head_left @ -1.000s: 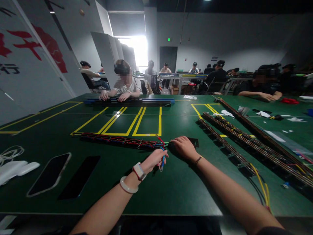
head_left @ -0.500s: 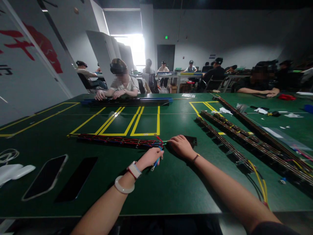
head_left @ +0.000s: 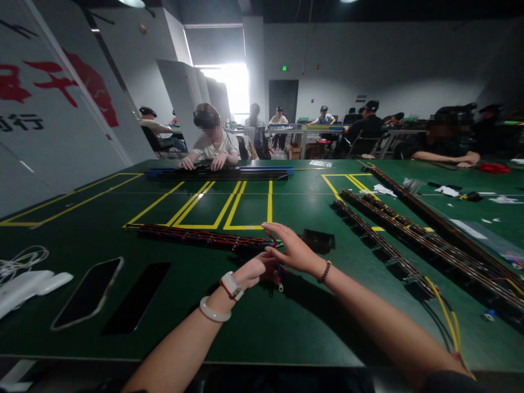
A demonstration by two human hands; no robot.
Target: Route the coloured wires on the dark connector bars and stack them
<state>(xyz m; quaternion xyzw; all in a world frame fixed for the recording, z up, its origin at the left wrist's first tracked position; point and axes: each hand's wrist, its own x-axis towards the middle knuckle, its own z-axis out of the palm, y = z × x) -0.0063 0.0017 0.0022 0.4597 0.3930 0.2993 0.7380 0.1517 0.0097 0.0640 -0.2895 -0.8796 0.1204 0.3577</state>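
Note:
A long, thin wire bundle (head_left: 200, 236) with red and blue wires lies across the green table (head_left: 229, 327). At its right end, my left hand (head_left: 260, 268) is closed around the wires, whose metal lug hangs below the fingers; its fingertips are partly hidden. Just above and to the right is my right hand (head_left: 292, 248), fingers stretched and parted beside a red wire end, over the left hand's fingers. A short black piece (head_left: 318, 239) lies to the right of the bundle.
Two dark phones (head_left: 88, 295) and a white object with a cable (head_left: 33, 286) lie at left. Several long wire bundles (head_left: 388, 234) run along the right. Across the table a person (head_left: 210, 136) touches a long black and blue part (head_left: 245, 172).
My right hand has lifted from the table near the black piece and moved left, its fingers spreading over my left hand. The view has shifted slightly.

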